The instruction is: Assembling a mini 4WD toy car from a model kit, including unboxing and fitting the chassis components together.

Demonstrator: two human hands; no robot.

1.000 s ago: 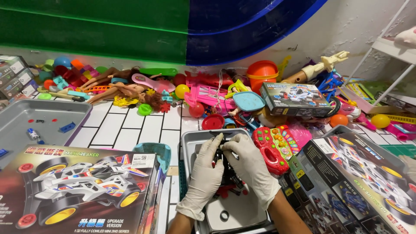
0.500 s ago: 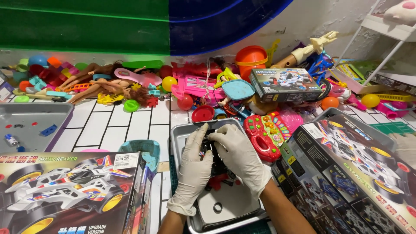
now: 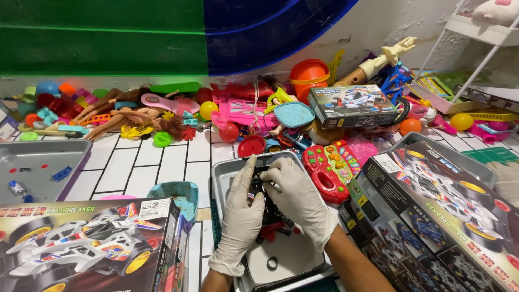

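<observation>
One small black toy car chassis (image 3: pixel 268 201) sits between both gloved hands, held just above a shallow metal tray (image 3: pixel 227 174) at the 6 o'clock edge of the view. The position over the tray appears deliberate: any loose part would land inside the rim rather than on the tiled table (image 3: pixel 162 167).

The left hand (image 3: pixel 242 208) clasps the chassis from its 9 o'clock side, fingers curled narrowly around the body, index finger extended toward 12 o'clock along the frame. The right hand (image 3: pixel 299 199) covers the 3 o'clock side, fingers bent over the top and pinched onto the part. Gripping from opposite sides likely steadies the piece for fine finger work. Red pieces (image 3: pixel 268 231) show beneath the chassis; whether they are attached cannot be told.

Outward from the tray:
- 3 o'clock: a red toy phone (image 3: pixel 327 170), then a large model-car box (image 3: pixel 443 216) lying tilted.
- 8 o'clock: a second model-car box (image 3: pixel 86 243), with a teal plastic cup (image 3: pixel 181 196) just beside it.
- 9 o'clock: a grey tray (image 3: pixel 43 167) holding a few small bits.
- 12 o'clock: a smaller boxed car (image 3: pixel 354 105) and a heap of mixed plastic toys (image 3: pixel 232 111) against the wall
</observation>
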